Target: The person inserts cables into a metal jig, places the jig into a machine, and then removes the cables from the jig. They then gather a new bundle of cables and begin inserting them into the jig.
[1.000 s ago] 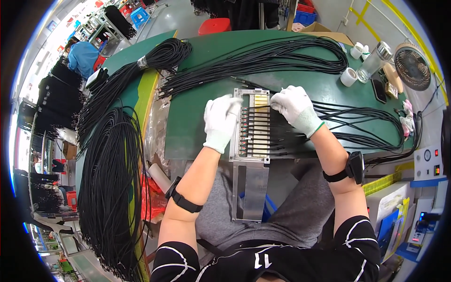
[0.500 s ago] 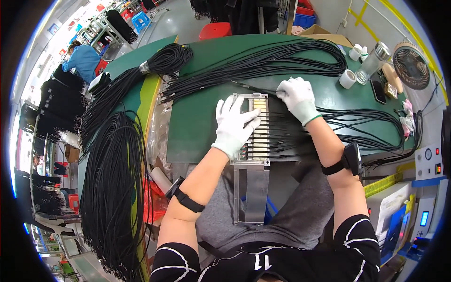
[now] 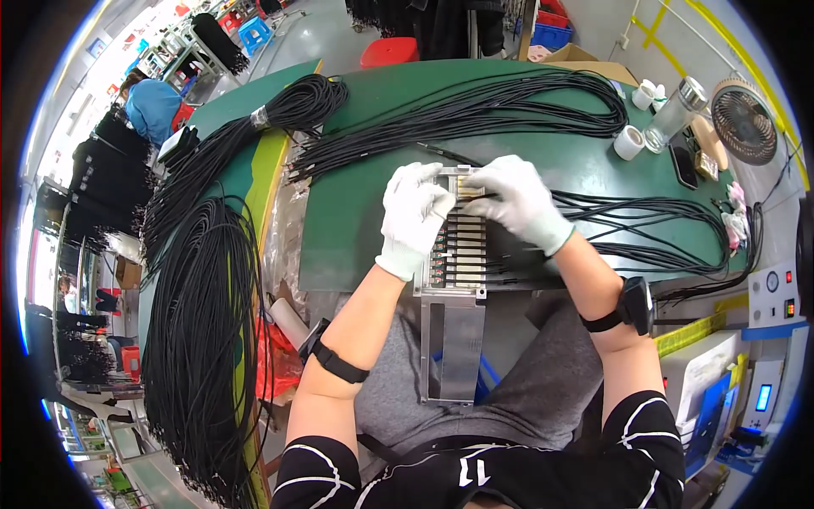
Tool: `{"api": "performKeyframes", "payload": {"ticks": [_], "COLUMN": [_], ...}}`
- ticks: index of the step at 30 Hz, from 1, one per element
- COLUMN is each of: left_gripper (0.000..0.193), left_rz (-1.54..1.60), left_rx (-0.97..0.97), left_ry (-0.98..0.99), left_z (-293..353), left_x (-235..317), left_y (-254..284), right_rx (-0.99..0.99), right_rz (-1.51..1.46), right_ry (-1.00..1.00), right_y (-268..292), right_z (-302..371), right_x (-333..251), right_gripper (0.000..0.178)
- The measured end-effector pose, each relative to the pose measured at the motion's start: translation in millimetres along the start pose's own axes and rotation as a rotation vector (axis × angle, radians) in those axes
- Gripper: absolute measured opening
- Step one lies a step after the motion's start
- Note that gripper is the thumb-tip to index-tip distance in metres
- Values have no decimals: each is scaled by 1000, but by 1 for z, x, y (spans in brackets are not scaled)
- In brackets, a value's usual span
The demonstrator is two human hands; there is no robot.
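A metal slotted fixture lies across the table's near edge, with several black cable ends side by side in its slots. My left hand, in a white glove, is at the fixture's upper left side. Its fingers are curled and pressed together; what they hold is hidden. My right hand, also gloved, reaches over the upper slots from the right, with bent fingers and the thumb close to the left hand. Whatever lies within its grip does not show clearly. Looped black cables run right from the fixture under my right hand.
Long black cable bundles lie on the green table, one along the back and a big one at left. At right stand a glass bottle, a white cup and a fan. A seated person is far left.
My right hand has moved left and slightly down, onto the upper slots. The fingers of my left hand, spread over the fixture before, are now curled in, and the hand sits further left.
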State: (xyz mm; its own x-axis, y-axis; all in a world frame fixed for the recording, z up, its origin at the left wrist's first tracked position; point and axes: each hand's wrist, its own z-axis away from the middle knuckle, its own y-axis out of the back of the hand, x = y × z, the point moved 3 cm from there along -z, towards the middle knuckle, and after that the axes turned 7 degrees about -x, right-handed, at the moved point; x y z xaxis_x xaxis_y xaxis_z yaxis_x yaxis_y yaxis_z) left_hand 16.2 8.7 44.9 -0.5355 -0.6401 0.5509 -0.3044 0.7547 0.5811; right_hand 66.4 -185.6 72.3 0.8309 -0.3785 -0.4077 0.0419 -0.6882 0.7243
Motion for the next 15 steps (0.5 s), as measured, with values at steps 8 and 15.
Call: {"api": "performKeyframes", "payload": {"ticks": [8, 15], "left_gripper": [10, 8], "left_rz": [56, 201], "left_rx": [-73, 101], "left_ry": [-29, 183], "left_z": [-2, 2], "left_x": [10, -9], "left_y": [-1, 7], "right_rx": [-171, -174], "right_rz": [-47, 35], "right_ry": [-81, -61], "right_y": [3, 14], "right_z": [1, 0], "right_x": [1, 13], "right_gripper": [16, 13]}}
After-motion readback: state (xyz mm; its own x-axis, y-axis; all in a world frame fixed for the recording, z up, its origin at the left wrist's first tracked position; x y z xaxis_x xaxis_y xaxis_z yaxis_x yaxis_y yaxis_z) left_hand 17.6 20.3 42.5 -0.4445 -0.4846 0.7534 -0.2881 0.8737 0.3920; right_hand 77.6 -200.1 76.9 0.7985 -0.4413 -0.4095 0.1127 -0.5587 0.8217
